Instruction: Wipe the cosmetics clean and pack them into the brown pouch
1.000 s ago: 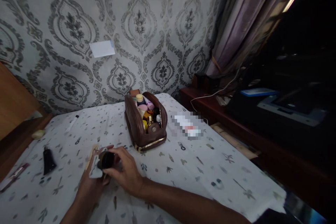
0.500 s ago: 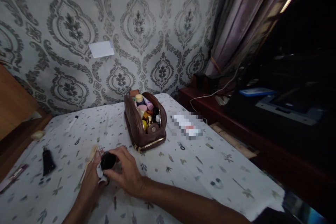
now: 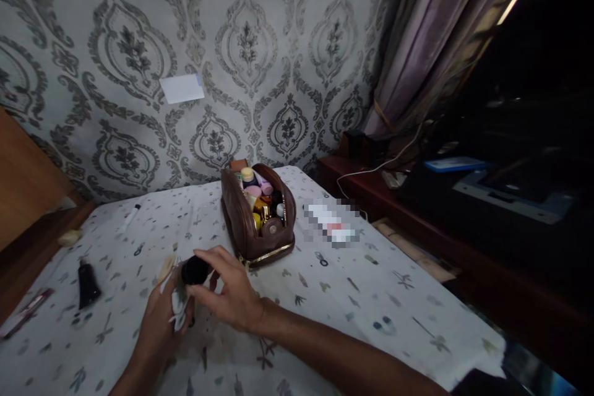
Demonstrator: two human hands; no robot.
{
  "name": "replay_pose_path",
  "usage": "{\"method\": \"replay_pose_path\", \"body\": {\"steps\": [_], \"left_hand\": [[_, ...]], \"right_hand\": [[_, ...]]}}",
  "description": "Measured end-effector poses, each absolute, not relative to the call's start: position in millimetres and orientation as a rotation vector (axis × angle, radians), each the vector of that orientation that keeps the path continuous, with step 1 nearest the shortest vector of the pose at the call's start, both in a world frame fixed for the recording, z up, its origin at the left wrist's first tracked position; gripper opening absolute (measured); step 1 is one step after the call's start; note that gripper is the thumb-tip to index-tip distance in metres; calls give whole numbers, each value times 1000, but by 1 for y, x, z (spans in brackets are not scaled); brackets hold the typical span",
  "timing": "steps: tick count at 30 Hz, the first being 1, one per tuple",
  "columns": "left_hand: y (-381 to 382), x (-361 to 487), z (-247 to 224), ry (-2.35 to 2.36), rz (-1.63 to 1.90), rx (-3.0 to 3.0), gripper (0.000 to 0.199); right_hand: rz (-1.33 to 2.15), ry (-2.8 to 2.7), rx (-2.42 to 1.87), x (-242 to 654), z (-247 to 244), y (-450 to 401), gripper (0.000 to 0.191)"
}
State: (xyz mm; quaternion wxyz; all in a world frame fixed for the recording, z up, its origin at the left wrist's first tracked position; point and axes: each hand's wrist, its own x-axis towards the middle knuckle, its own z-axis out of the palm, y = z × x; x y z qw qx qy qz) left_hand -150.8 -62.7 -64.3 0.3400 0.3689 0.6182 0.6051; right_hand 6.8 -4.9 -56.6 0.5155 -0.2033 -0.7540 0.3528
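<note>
Patterned grey wallpaper (image 3: 245,43) (ornate), purple curtain (image 3: 427,37) beside

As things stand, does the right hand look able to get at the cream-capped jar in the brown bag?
Probably, once freed: the right hand has its fingers around a black round item, but the brown bag is open and the cream-capped jar sits exposed, with nothing visible in between.
</note>
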Motion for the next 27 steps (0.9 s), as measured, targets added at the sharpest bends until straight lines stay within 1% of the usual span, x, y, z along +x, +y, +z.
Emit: {"method": "replay_pose_path", "body": {"steps": [3,4,7,12,17,22,24,27], "left_hand": [[-63,-138,-55,1622,1483,890,24],[-63,-133,-53,1609,1451,851,26],[-62,-122,-48,1543,1410,796,47],[-64,-119,-47,1469,1450,808,53],[-65,-124,-50,1558,1413,887,53],[-63,-127,-49,1662,1399,1121,46],[-63,-126,-51,1654,1331,1150,51],[-65,-123,-58,1550,1243,1022,59]], "right_hand": [[865,-1760,-519,20,-38,3,46],[859,-1749,-528,25,-32,7,45],[852,-1734,-551,38,-22,15,42],[963,-1661,-602,38,-33,12,51],[991,-1774,-551,29,-47,-1,43],[891,-1848,-426,36,-52,-5,44],[823,-1840,-444,47,-46,-1,45],[736,-1756,-607,71,-24,19,41]]}}
